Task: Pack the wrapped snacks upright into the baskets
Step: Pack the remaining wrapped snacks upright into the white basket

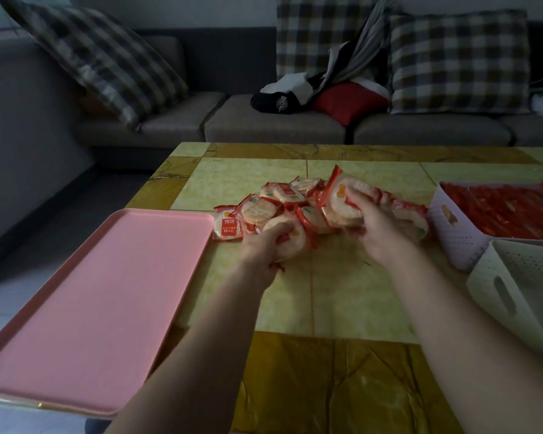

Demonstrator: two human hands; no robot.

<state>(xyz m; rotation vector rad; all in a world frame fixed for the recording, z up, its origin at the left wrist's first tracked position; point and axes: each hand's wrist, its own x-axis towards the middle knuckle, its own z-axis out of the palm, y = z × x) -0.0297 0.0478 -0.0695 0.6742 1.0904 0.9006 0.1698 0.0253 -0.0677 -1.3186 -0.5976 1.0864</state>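
A pile of wrapped rice-cracker snacks [282, 198] in red-and-clear wrappers lies in the middle of the table. My left hand [265, 242] grips a snack pack [293, 241] at the pile's near edge. My right hand [373, 223] holds a stack of several packs [342, 198] on edge, lifted a little at the pile's right side. A lilac basket [452, 233] at the right is filled with upright snacks in red wrappers. In front of it stands a white basket [499, 289]; its inside is mostly out of view.
A pink tray [91, 302] lies on the table's left side and juts over the edge. The yellow tiled table [342, 296] has bare room near me. Behind it stands a grey sofa [273, 123] with plaid cushions and clothes.
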